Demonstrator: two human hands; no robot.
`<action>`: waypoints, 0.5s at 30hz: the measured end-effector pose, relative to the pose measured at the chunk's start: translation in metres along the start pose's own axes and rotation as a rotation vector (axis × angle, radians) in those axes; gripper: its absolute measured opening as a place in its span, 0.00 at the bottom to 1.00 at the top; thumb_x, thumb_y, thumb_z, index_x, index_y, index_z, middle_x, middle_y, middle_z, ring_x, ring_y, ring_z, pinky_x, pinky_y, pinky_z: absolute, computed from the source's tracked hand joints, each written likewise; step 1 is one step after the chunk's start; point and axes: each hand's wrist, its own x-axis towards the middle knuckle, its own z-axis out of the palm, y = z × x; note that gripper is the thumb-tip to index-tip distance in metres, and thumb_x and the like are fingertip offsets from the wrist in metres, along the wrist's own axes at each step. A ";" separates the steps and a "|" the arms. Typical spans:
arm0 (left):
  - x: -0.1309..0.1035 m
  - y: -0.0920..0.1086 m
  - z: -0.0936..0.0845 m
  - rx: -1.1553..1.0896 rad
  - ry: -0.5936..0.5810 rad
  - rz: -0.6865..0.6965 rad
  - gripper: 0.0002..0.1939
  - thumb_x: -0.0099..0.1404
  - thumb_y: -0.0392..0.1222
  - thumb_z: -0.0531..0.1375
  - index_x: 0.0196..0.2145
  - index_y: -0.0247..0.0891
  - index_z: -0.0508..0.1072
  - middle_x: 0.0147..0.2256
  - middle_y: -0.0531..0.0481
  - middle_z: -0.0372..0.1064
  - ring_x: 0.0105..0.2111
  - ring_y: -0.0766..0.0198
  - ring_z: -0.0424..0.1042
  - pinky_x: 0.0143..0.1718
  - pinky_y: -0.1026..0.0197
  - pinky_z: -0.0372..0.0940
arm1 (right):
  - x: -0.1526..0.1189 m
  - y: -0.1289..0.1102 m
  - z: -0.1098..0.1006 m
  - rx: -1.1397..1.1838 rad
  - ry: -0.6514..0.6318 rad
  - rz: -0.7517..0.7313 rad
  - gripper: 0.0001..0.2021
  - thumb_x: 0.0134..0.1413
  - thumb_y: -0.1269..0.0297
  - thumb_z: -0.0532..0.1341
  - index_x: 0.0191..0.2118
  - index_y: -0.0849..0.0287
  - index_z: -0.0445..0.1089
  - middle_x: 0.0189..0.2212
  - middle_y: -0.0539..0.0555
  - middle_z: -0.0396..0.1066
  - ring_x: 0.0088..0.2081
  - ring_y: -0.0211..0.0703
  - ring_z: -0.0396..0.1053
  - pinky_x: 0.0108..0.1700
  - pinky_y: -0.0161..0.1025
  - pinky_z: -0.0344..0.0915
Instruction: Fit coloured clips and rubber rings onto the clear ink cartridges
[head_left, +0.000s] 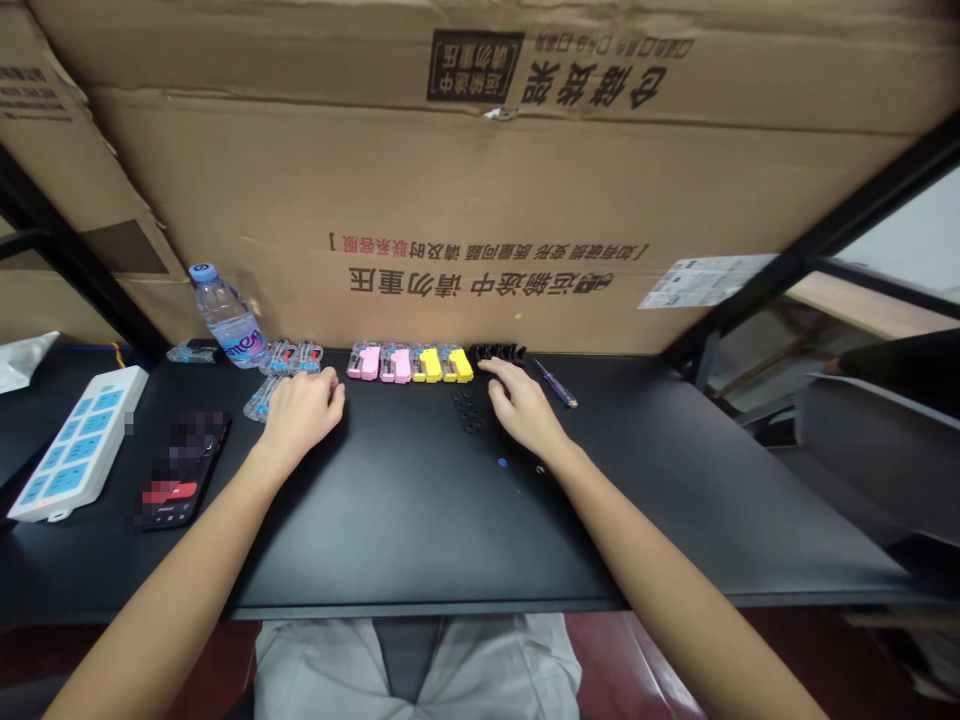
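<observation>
My left hand point(302, 407) rests on the table at the left with its fingers curled in. Whatever may be in them is hidden. Right beside it lie clear plastic casings point(280, 358) with small red parts. My right hand point(526, 407) has its fingers stretched out towards a row of small black parts point(499, 353), its fingertips close to them. Between the hands stand two clear casings with pink parts point(367, 363) and two with yellow parts point(427, 365). Several small black rings point(466, 410) lie just left of my right hand.
A screwdriver point(556, 385) lies right of my right hand. On the left are a water bottle point(231, 318), a phone point(184, 475) and a white power strip point(84, 440). A cardboard sheet point(480, 180) walls off the back. A small blue piece point(502, 462) lies nearer me.
</observation>
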 end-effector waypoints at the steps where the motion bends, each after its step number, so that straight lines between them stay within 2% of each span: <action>1: 0.000 0.000 -0.001 0.003 -0.047 -0.029 0.17 0.76 0.48 0.52 0.41 0.40 0.78 0.36 0.38 0.80 0.40 0.43 0.80 0.42 0.48 0.71 | 0.001 0.009 -0.002 -0.013 0.003 0.011 0.22 0.68 0.68 0.53 0.62 0.57 0.74 0.64 0.63 0.75 0.69 0.58 0.68 0.73 0.64 0.62; 4: 0.000 0.001 -0.001 -0.029 -0.107 -0.040 0.16 0.74 0.51 0.55 0.35 0.42 0.76 0.34 0.41 0.80 0.36 0.45 0.81 0.36 0.53 0.67 | 0.003 0.032 -0.008 -0.042 -0.006 0.001 0.27 0.64 0.71 0.53 0.66 0.57 0.72 0.67 0.62 0.72 0.72 0.58 0.64 0.76 0.66 0.57; 7: -0.002 0.008 -0.002 -0.128 -0.115 0.055 0.15 0.74 0.51 0.56 0.34 0.43 0.75 0.34 0.44 0.80 0.35 0.48 0.80 0.34 0.56 0.63 | 0.005 0.042 -0.010 -0.053 -0.061 -0.038 0.32 0.62 0.73 0.54 0.71 0.57 0.67 0.70 0.60 0.68 0.75 0.58 0.58 0.77 0.69 0.54; 11: -0.006 0.021 -0.002 -0.273 -0.145 0.207 0.13 0.74 0.50 0.56 0.35 0.43 0.75 0.34 0.49 0.79 0.34 0.54 0.78 0.32 0.58 0.59 | 0.009 0.038 -0.008 -0.083 -0.143 -0.081 0.33 0.63 0.73 0.52 0.73 0.58 0.65 0.72 0.60 0.66 0.77 0.58 0.53 0.78 0.70 0.50; 15: -0.007 0.023 0.000 -0.323 -0.138 0.236 0.14 0.74 0.50 0.56 0.35 0.43 0.75 0.32 0.50 0.78 0.34 0.56 0.76 0.32 0.58 0.57 | 0.010 0.028 -0.009 -0.116 -0.112 -0.084 0.27 0.67 0.69 0.53 0.68 0.58 0.71 0.66 0.61 0.73 0.75 0.59 0.60 0.76 0.71 0.52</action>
